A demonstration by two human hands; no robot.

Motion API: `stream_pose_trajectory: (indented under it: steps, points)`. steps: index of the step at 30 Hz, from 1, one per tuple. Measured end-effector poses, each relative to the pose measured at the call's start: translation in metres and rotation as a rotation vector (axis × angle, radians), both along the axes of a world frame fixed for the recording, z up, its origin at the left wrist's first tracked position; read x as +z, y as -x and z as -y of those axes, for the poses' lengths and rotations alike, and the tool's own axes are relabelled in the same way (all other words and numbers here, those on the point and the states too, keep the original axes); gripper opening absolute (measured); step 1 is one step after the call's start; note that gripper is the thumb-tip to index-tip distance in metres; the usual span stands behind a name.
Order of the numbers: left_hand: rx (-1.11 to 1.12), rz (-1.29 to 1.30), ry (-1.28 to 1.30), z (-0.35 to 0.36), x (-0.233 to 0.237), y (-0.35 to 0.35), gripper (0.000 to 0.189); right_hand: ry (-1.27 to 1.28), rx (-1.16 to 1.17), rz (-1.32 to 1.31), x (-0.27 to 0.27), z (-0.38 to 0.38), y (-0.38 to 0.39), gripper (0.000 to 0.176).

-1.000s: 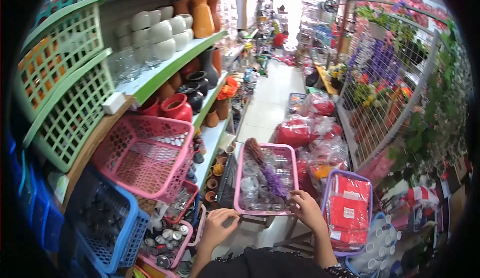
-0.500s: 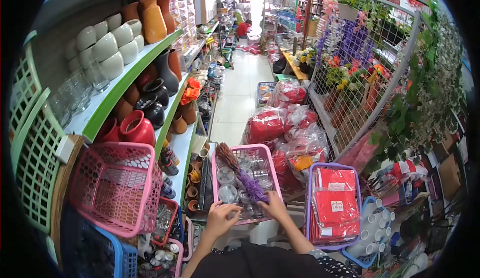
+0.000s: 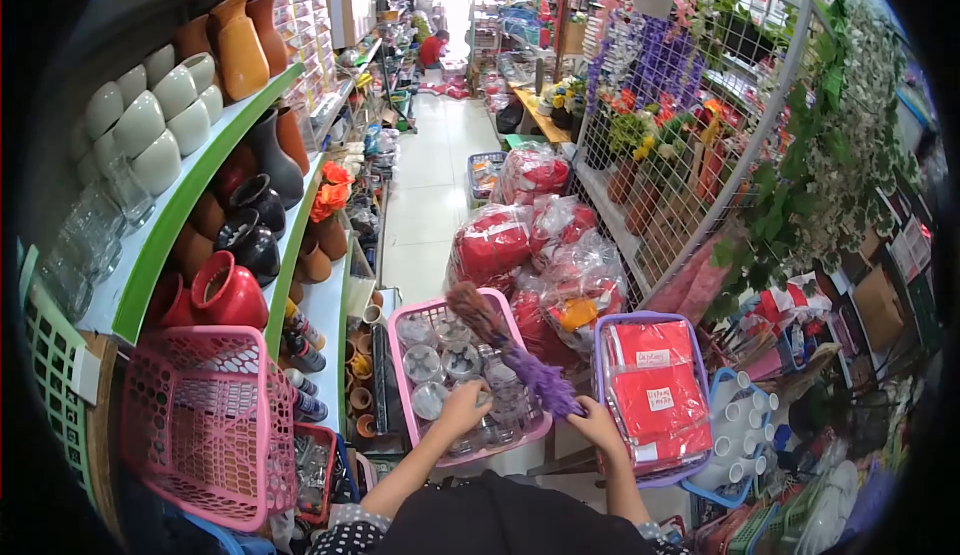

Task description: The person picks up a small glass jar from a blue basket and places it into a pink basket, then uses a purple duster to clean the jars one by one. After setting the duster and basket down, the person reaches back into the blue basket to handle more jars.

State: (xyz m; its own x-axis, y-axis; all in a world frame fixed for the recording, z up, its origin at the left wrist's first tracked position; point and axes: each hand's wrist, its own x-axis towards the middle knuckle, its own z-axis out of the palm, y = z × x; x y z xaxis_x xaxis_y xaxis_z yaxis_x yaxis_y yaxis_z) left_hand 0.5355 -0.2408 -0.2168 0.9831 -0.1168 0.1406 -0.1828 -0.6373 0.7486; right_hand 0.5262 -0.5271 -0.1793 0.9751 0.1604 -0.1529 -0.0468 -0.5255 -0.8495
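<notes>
A bushy bundle [image 3: 497, 343], brown at the far end and purple at the near end, slants over the right side of a pink plastic basket [image 3: 541, 428]. My right hand [image 3: 598, 427] is closed on its purple end, just outside the basket's right rim. Several clear glass jars [image 3: 461, 360] fill the basket. Over the near jars, my left hand [image 3: 466, 408] has its fingers curled together. Whatever is between those fingers, if anything, cannot be made out.
An unfilled-looking pink basket [image 3: 195, 425] sits left, below shelves of red vases [image 3: 230, 290] and pale bowls [image 3: 147, 125]. To the right stand a purple basket of red packets [image 3: 655, 395] and white cups [image 3: 738, 435]. Bagged red goods [image 3: 492, 245] lie ahead beside the aisle.
The bundle has been lifted and shifted right by my right hand, which moved off the basket. My left hand moved inward over the jars. The camera view has turned slightly right.
</notes>
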Motion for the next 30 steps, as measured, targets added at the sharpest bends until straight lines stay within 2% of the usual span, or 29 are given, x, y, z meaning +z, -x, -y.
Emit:
stream_pose_trajectory:
  steps: [2, 3, 4, 5, 7, 10, 11, 14, 15, 16, 18, 19, 20, 22, 23, 24, 25, 26, 27, 28, 29, 30]
  points:
    - [-0.059, -0.018, -0.156, 0.014, -0.011, -0.022, 0.029, -0.066, -0.065, -0.051, 0.000, 0.026, 0.019, 0.036]
    - [-0.087, -0.054, -0.218, 0.021, -0.017, -0.034, 0.037, -0.102, -0.111, -0.026, -0.008, 0.040, 0.029, 0.036]
    - [-0.098, -0.050, -0.215, 0.028, -0.027, -0.044, 0.037, -0.137, -0.154, -0.001, -0.013, 0.049, 0.039, 0.036]
    - [-0.086, -0.070, -0.334, 0.035, -0.037, -0.053, 0.041, -0.135, -0.164, 0.003, -0.006, 0.052, 0.049, 0.036]
    - [-0.088, -0.122, -0.505, 0.047, -0.048, -0.066, 0.047, -0.312, -0.261, -0.114, 0.011, 0.057, 0.071, 0.034]
    - [-0.050, -0.142, -0.545, 0.060, -0.059, -0.074, 0.046, -0.315, -0.346, -0.162, 0.008, 0.069, 0.088, 0.026]
    - [-0.036, -0.163, -0.527, 0.061, -0.064, -0.077, 0.040, -0.331, -0.357, -0.235, 0.018, 0.068, 0.092, 0.027]
    - [-0.081, -0.241, -0.508, 0.054, -0.069, -0.083, 0.036, -0.350, -0.404, -0.213, 0.021, 0.063, 0.090, 0.029]
    - [-0.063, -0.246, -0.463, 0.050, -0.069, -0.085, 0.035, -0.391, -0.384, -0.101, 0.022, 0.059, 0.086, 0.020]
    - [-0.059, -0.239, -0.463, 0.044, -0.068, -0.091, 0.035, -0.393, -0.380, -0.093, 0.016, 0.060, 0.081, 0.020]
    - [-0.129, -0.273, -0.124, 0.028, -0.066, -0.100, 0.034, -0.440, -0.353, -0.030, 0.002, 0.061, 0.069, 0.017]
    - [-0.073, -0.305, -0.022, 0.018, -0.062, -0.100, 0.032, -0.444, -0.346, -0.025, 0.007, 0.057, 0.064, 0.017]
    - [-0.067, -0.299, -0.025, 0.010, -0.045, -0.096, 0.032, -0.482, -0.328, -0.060, 0.016, 0.050, 0.059, 0.016]
    - [0.012, -0.692, 0.979, -0.008, -0.010, -0.083, 0.025, -0.527, -0.303, -0.089, 0.025, 0.041, 0.050, 0.014]
    - [-0.113, -0.699, 1.313, -0.020, 0.000, -0.077, 0.018, -0.502, -0.243, -0.126, 0.026, 0.037, 0.046, 0.016]
    - [-0.112, -0.690, 1.307, -0.025, 0.008, -0.071, 0.018, -0.477, -0.183, -0.163, 0.026, 0.033, 0.041, 0.017]
    - [-0.061, -0.680, 1.543, -0.026, 0.025, -0.061, 0.018, -0.399, -0.063, -0.273, 0.027, 0.038, 0.036, 0.026]
    - [-0.008, -0.663, 1.779, -0.030, 0.034, -0.057, 0.020, -0.404, -0.056, -0.270, 0.035, 0.031, 0.031, 0.026]
    - [-0.183, -0.593, 1.897, -0.039, 0.020, -0.060, 0.027, -0.369, 0.057, -0.240, 0.045, 0.023, 0.025, 0.027]
    - [-0.837, -0.555, 2.306, -0.040, 0.027, -0.060, 0.033, -0.333, 0.170, -0.212, 0.050, 0.016, 0.022, 0.029]
    - [-0.556, -0.546, 2.264, -0.045, 0.033, -0.053, 0.034, -0.237, 0.257, -0.176, 0.041, 0.015, 0.012, 0.042]
    - [-0.284, -0.532, 2.201, -0.051, 0.039, -0.045, 0.035, -0.242, 0.264, -0.175, 0.037, 0.008, 0.006, 0.042]
